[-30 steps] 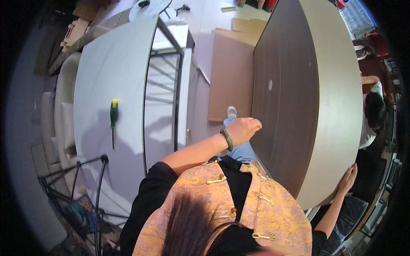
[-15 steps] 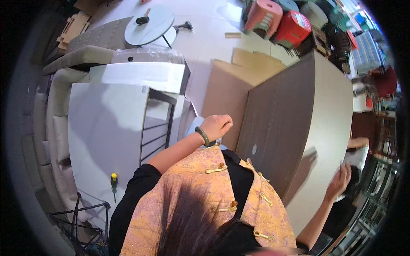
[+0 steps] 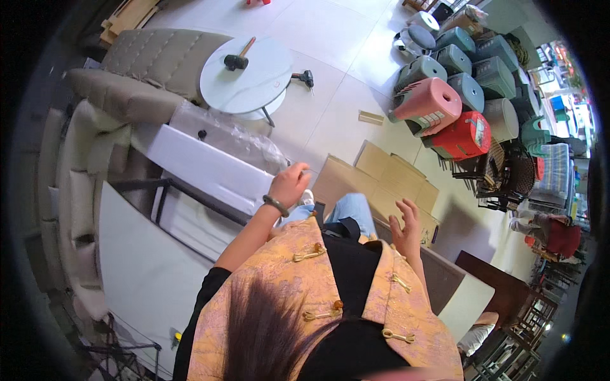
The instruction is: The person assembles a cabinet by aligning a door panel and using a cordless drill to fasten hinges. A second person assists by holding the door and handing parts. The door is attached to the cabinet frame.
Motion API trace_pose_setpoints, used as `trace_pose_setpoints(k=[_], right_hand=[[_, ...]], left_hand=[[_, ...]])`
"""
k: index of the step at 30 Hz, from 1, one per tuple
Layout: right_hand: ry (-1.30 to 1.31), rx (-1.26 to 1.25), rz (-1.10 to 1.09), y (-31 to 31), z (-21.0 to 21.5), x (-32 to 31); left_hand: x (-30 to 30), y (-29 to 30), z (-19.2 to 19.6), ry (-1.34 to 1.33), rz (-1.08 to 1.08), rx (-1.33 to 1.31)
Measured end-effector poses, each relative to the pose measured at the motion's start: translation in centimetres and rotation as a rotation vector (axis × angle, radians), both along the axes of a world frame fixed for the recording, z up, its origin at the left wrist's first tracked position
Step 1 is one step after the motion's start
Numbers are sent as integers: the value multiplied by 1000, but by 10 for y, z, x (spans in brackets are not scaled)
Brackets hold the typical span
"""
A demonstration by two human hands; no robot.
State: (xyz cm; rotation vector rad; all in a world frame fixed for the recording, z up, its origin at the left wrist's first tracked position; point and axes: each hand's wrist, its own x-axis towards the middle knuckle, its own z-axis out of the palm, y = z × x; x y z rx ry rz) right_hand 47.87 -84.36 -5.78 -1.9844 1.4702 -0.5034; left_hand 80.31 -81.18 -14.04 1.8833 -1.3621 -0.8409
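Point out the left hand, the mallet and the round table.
Left hand [image 3: 289, 185], head view: the back of the hand.
Mallet [image 3: 235, 62], head view: its black head.
Round table [image 3: 251, 88], head view: a bare patch of its top.

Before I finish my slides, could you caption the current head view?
Left hand and right hand held apart; beyond them, a hammer lies on a round table, with stools at right.

Counter [image 3: 248, 91] ahead-left, mallet [image 3: 236, 62] on it, drill [image 3: 305, 78] just right. Sofa [image 3: 82, 219] along left side. Cardboard [image 3: 346, 185] on floor [image 3: 330, 120] ahead. Stools [image 3: 469, 94] ahead-right, beyond cardboard; chairs [image 3: 518, 178] on their near side. Cabinet [image 3: 469, 306] at right, nearer than chairs.
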Motion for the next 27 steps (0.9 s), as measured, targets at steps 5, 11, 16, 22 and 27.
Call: trace_pose_setpoints(k=[5, 11, 16, 22, 27], right_hand=[[-48, 291, -268, -119, -33, 10], [-98, 299, 205, -369, -93, 130], [44, 551, 460, -570, -204, 289], [233, 895, 165, -680, -449, 425], [349, 921, 85, -685, -652, 455]], left_hand=[[70, -79, -19, 7, 66, 153], [115, -211, -84, 108, 401, 138], [148, -334, -155, 45, 323, 286], [264, -420, -252, -330, 310, 784], [296, -441, -308, -446, 251, 900]])
